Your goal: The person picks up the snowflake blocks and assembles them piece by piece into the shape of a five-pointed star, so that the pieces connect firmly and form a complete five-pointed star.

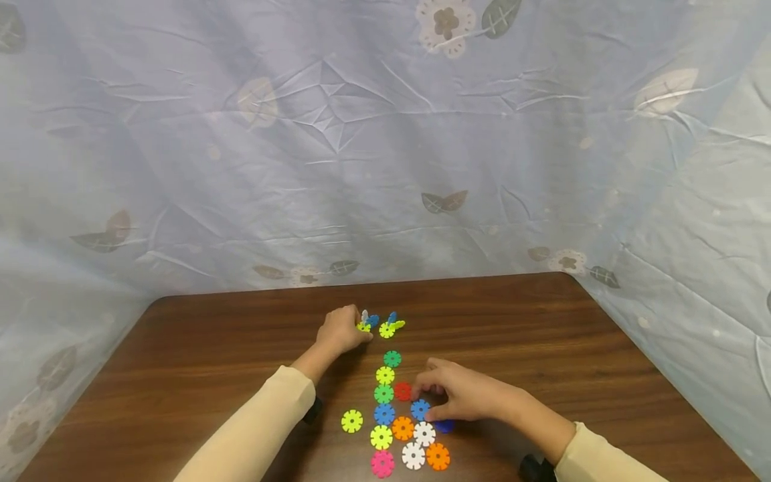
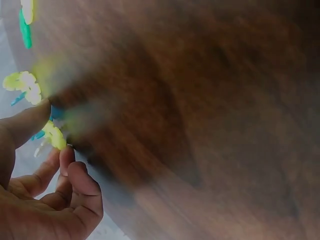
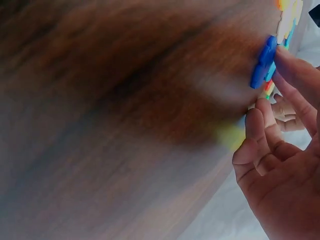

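Lying flat on the brown table (image 1: 512, 314), a light blue disc (image 1: 417, 410) was found at the fingertips of the right hand (image 1: 468, 391), on that hand's left side, between the thumb below and the bent fingers above. No long axis could be assigned, the disc being round and notched about its rim; the right hand was judged much the nearer of the two. The gap from thumb to fingers was noted as moderate, about the breadth of the disc; whether the rim was gripped or merely touched could not be told. A dark blue disc (image 1: 444, 427) was partly covered by the same hand, just beneath the thumb side. A red disc (image 1: 403, 391) was recorded near the fingertips, and an orange disc (image 1: 403, 428) and a white disc (image 1: 424, 434) on the near side of the light blue one. At the far end of the layout, a joined piece (image 1: 364, 327) of yellow, blue and white discs was seen held by the left hand (image 1: 341, 330), its thumb and fingers set narrowly on either side. A second joined piece (image 1: 387, 329) was observed just to its right, standing apart from both hands. Between the hands, a column of single discs was noted, running from a green disc (image 1: 392, 359) to a pink disc (image 1: 382, 463).
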